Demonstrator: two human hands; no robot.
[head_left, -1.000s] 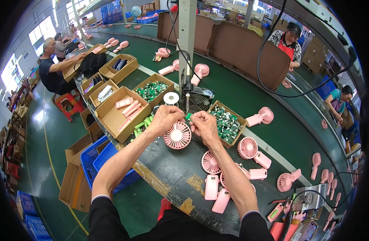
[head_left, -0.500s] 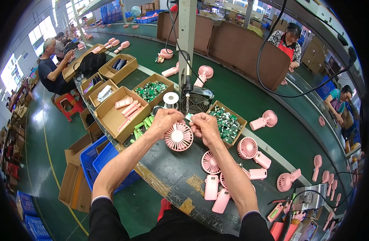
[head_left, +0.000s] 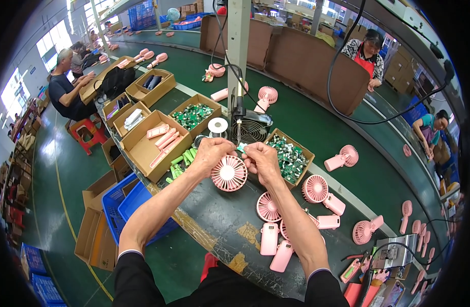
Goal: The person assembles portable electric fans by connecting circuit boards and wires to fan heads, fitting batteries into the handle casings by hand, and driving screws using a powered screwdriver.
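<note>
My left hand [head_left: 213,155] is closed in a pinch just above and left of a pink fan head [head_left: 229,173]; what its fingertips hold is too small to make out. My right hand [head_left: 261,159] pinches a small green-and-white circuit board [head_left: 241,147] between thumb and fingers. The two hands' fingertips almost meet at this board. Right above it, a soldering iron [head_left: 239,113] hangs tip down by the metal post. Behind the left hand stands a spool of solder wire [head_left: 217,126]. Green battery cells [head_left: 177,169] lie beside my left wrist.
Boxes of circuit boards [head_left: 288,159] and pink handle shells [head_left: 163,137] flank my hands. Pink fans [head_left: 269,209] crowd the bench under my right forearm. Beyond the post runs a green conveyor [head_left: 306,120] carrying fans. A black cable [head_left: 329,77] loops overhead. Co-workers sit at left and far right.
Fans on the conveyor have shifted to the right. The fan head under my hands has moved slightly right and up, and the board has tilted a little. My grips look the same.
</note>
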